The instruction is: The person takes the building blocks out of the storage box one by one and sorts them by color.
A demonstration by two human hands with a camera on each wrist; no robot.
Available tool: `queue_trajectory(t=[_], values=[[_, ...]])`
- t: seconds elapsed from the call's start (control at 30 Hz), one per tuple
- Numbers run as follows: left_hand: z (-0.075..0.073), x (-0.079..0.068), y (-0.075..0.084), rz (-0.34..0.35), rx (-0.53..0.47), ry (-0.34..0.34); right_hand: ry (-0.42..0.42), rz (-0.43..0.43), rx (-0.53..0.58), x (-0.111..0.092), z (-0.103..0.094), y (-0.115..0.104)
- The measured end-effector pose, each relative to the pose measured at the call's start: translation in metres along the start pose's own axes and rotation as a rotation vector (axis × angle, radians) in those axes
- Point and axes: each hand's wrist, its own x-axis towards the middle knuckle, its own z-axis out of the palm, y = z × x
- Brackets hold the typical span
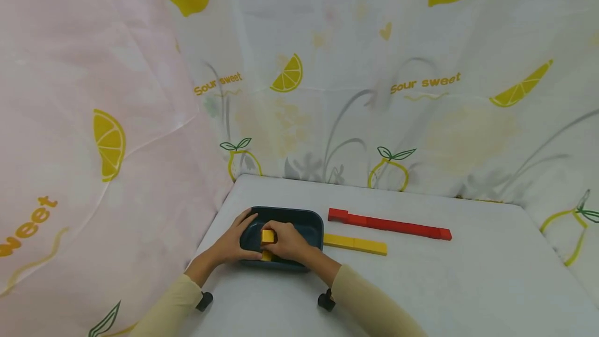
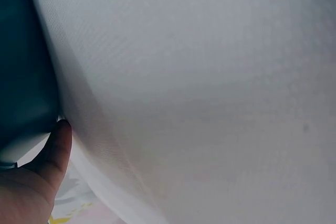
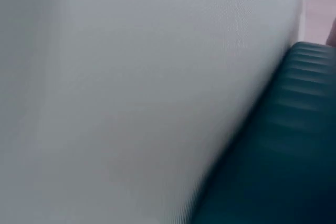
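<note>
A dark teal dish (image 1: 311,222) with rounded corners stands on the white table. My left hand (image 1: 231,241) holds its left end, fingers spread at the far rim and thumb toward the near side. In the left wrist view a digit of the left hand (image 2: 39,177) lies against the dish's outer wall (image 2: 23,72). Inside the dish, my right hand (image 1: 287,243) pinches a yellow block (image 1: 267,236) between thumb and fingers. Just below it shows another yellow piece (image 1: 267,256), close to the left thumb; whether the two touch is unclear. The right wrist view shows only the dish's wall (image 3: 283,145) and tabletop.
Right of the dish lies a row of yellow blocks (image 1: 355,244), its left end near the dish's wall. Behind it runs a longer row of red blocks (image 1: 393,224). A lemon-printed curtain (image 1: 318,118) encloses the back and left of the white table (image 1: 444,285).
</note>
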Motion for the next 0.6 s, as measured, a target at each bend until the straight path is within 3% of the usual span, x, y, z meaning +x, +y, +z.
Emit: queue_trajectory(t=[0.17, 0.6], values=[[0.001, 0.0, 0.001, -0.016, 0.0, -0.002, 0.029, -0.045, -0.004, -0.009, -0.014, 0.002], [0.0, -0.001, 0.002, -0.027, 0.006, -0.001, 0.084, 0.004, 0.022, -0.034, -0.039, 0.018]])
